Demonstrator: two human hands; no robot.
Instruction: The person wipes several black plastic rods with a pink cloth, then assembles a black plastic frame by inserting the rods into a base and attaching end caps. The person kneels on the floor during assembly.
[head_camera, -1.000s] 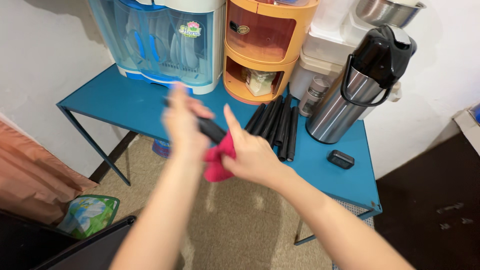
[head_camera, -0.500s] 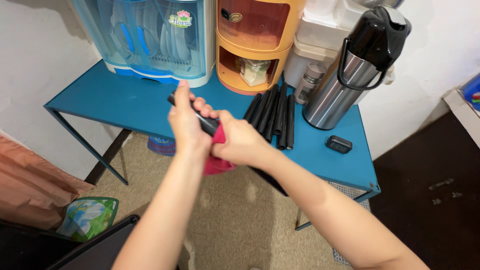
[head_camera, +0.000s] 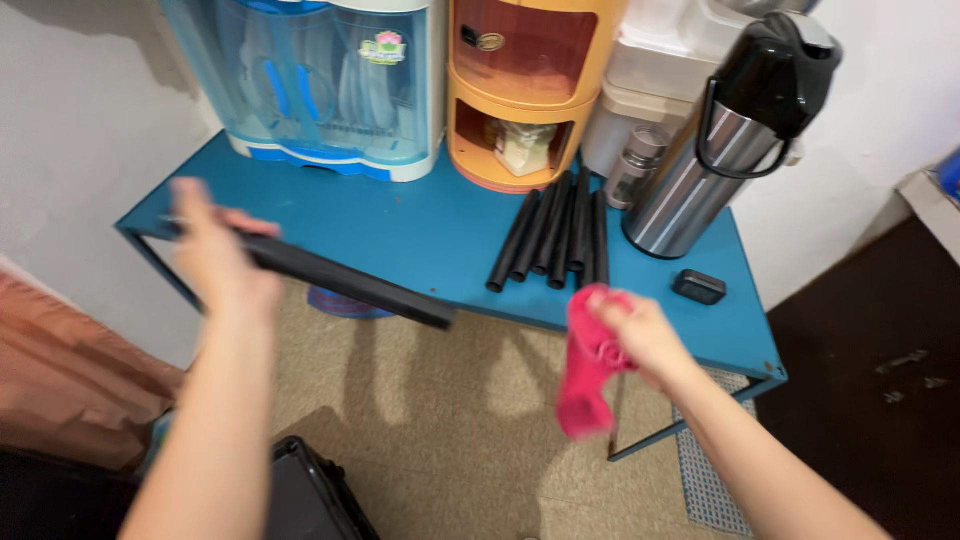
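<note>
Gripping long black flat bar (head_camera: 345, 283) in left hand (head_camera: 215, 255), long axis slanting down-right along front edge of blue metal table (head_camera: 420, 235); clutching crumpled pink cloth (head_camera: 588, 365) in right hand (head_camera: 640, 335), hands well apart, cloth off bar's free end; 5 black tubes (head_camera: 555, 240) lying on table.

The blue bench (head_camera: 420, 230) is bare across its front left, toward nine o'clock, while a row of black tubes (head_camera: 555, 240) blocks the middle, a steel flask (head_camera: 715, 165) stands at two o'clock, and a dish cabinet (head_camera: 320, 85) and orange drawers (head_camera: 525, 90) close off twelve o'clock.
</note>
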